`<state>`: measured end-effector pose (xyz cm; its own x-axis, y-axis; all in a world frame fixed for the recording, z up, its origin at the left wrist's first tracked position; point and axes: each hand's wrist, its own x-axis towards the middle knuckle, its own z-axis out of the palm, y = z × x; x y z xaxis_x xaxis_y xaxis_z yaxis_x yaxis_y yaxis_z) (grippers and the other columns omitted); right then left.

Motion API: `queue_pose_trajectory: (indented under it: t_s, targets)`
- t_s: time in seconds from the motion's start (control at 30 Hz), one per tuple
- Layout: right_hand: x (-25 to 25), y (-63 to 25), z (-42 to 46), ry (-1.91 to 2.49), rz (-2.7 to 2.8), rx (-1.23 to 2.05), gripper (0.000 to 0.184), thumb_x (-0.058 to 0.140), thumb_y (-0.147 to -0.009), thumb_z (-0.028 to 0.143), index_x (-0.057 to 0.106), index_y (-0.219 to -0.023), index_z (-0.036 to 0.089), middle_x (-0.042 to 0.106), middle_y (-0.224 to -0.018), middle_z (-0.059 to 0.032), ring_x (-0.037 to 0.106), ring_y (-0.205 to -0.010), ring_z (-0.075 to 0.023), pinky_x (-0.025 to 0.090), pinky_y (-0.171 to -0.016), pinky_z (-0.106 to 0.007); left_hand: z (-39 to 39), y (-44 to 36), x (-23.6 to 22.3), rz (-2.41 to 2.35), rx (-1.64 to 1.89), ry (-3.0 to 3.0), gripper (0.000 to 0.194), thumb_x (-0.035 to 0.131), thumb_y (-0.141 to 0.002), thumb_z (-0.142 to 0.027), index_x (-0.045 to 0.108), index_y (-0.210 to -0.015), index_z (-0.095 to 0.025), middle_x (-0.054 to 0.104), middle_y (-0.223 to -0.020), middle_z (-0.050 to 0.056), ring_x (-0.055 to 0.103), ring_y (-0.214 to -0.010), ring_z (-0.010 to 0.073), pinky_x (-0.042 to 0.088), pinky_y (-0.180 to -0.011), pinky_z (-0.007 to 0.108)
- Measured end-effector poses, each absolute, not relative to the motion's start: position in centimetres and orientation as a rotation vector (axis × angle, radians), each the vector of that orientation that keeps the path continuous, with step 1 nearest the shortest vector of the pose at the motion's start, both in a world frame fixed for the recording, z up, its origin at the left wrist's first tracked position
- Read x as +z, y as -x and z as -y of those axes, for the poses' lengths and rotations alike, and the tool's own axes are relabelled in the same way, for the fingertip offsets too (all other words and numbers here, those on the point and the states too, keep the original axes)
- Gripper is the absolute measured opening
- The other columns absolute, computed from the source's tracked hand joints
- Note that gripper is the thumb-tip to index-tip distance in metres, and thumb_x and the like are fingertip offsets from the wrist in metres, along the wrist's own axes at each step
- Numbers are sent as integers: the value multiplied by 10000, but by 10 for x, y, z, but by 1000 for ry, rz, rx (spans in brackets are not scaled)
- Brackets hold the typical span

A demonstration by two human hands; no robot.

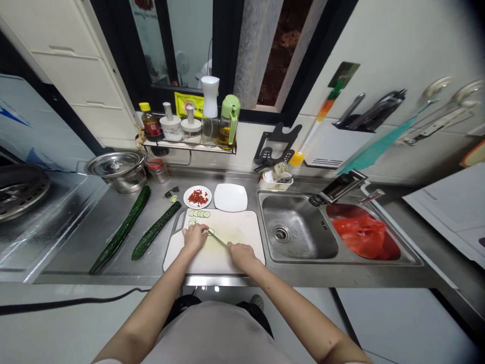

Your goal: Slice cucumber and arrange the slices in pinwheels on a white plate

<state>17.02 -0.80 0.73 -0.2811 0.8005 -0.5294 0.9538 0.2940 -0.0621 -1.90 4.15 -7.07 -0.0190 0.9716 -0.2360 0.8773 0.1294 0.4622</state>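
Observation:
On the white cutting board (242, 230) my left hand (194, 236) is curled over a short piece of cucumber, pressing it down. My right hand (241, 254) is closed round the handle of a knife (216, 238) whose thin blade points at the cucumber end by my left fingers. Several cut cucumber slices (198, 215) lie at the board's far left corner.
Two whole cucumbers (123, 227) (156, 230) lie left of the board. Behind it stand a plate of chopped red chilli (197, 197) and a bare white plate (231, 197). A double sink (299, 232) is right, with a red bag (361, 233). A steel pot (117, 169) sits far left.

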Motion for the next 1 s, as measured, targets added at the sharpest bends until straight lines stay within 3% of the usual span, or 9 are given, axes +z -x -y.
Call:
queue_pose_trajectory:
  t_s: [0.73, 1.0]
  targets:
    - [10, -193, -1, -1552, -2243, -364, 330, 394, -893, 61, 577, -1144, 171, 702, -973, -150, 664, -982, -248, 451, -758, -316, -39, 18, -69, -1930, 276, -1765, 260, 531, -842, -286, 678, -1055, -309, 685, -1029, 53, 542, -1066, 268, 293, -903, 430]
    - [-13, -200, 33, -1971, -2065, -642, 295, 307, -969, 274, 524, -1149, 188, 694, -993, -117, 657, -944, -227, 428, -721, -298, -39, 14, -72, -1965, 275, -1749, 332, 512, -834, -265, 635, -1141, -294, 680, -1027, 69, 541, -1062, 278, 297, -891, 437]
